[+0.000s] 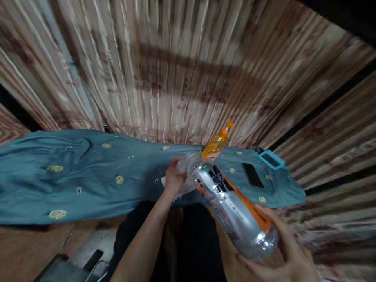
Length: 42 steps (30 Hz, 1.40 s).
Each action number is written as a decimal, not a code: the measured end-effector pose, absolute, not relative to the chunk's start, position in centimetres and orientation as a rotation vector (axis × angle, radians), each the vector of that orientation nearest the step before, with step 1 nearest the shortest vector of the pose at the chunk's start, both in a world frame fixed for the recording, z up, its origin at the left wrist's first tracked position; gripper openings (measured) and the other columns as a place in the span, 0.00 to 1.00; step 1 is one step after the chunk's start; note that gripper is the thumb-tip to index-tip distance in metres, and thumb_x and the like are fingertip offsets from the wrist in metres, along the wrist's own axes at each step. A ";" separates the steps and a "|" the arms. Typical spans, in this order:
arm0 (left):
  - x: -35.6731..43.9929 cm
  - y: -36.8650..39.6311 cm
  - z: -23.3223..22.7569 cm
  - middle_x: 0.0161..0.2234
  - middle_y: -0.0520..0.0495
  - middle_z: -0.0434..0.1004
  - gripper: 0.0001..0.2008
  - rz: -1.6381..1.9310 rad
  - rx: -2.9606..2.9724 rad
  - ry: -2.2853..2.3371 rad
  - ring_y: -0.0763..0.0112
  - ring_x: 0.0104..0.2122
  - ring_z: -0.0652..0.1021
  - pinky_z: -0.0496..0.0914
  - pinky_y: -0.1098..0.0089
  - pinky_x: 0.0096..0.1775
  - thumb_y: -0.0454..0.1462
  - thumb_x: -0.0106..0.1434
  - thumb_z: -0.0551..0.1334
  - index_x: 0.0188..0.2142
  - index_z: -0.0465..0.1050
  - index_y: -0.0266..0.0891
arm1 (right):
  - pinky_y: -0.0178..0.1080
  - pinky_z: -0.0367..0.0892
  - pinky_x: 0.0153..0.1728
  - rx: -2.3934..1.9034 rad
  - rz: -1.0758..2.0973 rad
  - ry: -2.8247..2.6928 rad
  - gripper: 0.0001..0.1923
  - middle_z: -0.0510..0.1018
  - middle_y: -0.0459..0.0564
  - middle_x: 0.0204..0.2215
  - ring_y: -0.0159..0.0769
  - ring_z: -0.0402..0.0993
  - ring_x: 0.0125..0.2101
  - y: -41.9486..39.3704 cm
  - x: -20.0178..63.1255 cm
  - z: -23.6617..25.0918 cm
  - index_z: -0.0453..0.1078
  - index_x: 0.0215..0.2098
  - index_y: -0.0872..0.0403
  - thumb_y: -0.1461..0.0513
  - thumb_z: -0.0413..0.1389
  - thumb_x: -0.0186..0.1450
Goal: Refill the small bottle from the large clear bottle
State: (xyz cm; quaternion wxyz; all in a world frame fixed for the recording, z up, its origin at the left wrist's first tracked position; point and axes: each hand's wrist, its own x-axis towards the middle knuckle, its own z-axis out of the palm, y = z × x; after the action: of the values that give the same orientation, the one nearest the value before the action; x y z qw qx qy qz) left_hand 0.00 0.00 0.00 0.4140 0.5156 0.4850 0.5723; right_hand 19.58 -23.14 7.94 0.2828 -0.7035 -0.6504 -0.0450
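My right hand [282, 243] grips the base end of a big clear plastic bottle [232, 207] with a silver, orange and black label. The bottle is tilted, its neck pointing up and left. At that neck my left hand [174, 178] is closed on a clear plastic piece [190, 166]; its kind is hard to make out, and the bottle's mouth is hidden there. Just beyond stands a pump bottle [215, 145] of orange liquid with an orange pump head.
A narrow surface draped in blue-green patterned cloth [96, 172] runs across in front. On its right lie a dark phone [253, 175] and a light-blue framed object [272, 159]. Striped curtains [176, 70] hang behind. A grey object [64, 270] is at lower left.
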 end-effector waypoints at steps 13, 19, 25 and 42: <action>0.3 0.1 -0.1 0.37 0.47 0.82 0.18 1.450 1.296 1.234 0.62 0.38 0.80 0.72 0.65 0.44 0.32 0.47 0.69 0.40 0.75 0.38 | 0.46 0.82 0.43 -1.776 -0.266 -1.968 0.41 0.79 0.59 0.54 0.53 0.83 0.47 -22.7 21.9 7.8 0.56 0.66 0.54 0.47 0.62 0.61; 0.4 0.1 -0.3 0.36 0.48 0.82 0.19 1.457 1.281 1.209 0.63 0.37 0.80 0.72 0.66 0.42 0.32 0.47 0.69 0.40 0.74 0.38 | 0.54 0.79 0.48 -1.791 -0.222 -1.919 0.41 0.78 0.59 0.53 0.57 0.82 0.48 -22.8 21.7 7.5 0.57 0.66 0.52 0.48 0.63 0.59; 0.4 0.1 -0.4 0.35 0.47 0.81 0.19 1.465 1.270 1.200 0.63 0.37 0.80 0.72 0.65 0.42 0.34 0.46 0.70 0.40 0.74 0.37 | 0.58 0.76 0.50 -1.834 -0.152 -1.822 0.39 0.77 0.59 0.56 0.59 0.79 0.51 -22.8 21.1 7.7 0.57 0.65 0.51 0.49 0.61 0.60; 0.2 0.3 -0.5 0.37 0.47 0.82 0.21 1.437 1.284 1.210 0.62 0.38 0.80 0.72 0.64 0.43 0.34 0.46 0.70 0.41 0.74 0.38 | 0.50 0.78 0.48 -1.875 -0.108 -1.765 0.41 0.76 0.56 0.57 0.55 0.77 0.53 -22.9 20.5 7.7 0.59 0.65 0.50 0.51 0.63 0.56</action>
State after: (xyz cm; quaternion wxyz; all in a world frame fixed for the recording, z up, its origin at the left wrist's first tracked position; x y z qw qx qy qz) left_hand 0.18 0.26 -0.52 0.4199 0.5121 0.4828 0.5731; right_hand 20.48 -22.90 7.73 0.2784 -0.6988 -0.6577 -0.0403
